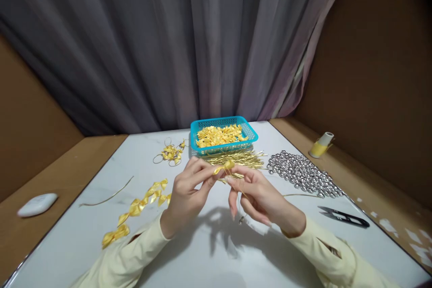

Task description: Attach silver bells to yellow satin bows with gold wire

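Above the middle of the table, my left hand [191,186] pinches a small yellow ribbon bow [225,167] between thumb and forefinger. My right hand [261,193] is closed at the bow's right side, thumb and forefinger pressed on a thin gold cord [243,192]. The cord hangs down past the fingers, and a small silver bead [241,220] dangles at its lower end. How the cord meets the bow is hidden by the fingertips. Beyond both hands lies a bundle of gold cords [241,158]. Several loose yellow bows [137,207] lie left of my left hand.
At the back stands a blue basket [194,137] of yellow bows. Silver beads [302,173] are heaped at right, near black thread snips [344,217]. Bows with cord loops [172,154] lie back left. A thread spool [320,146] and a white rounded object [38,204] stand outside the table edges.
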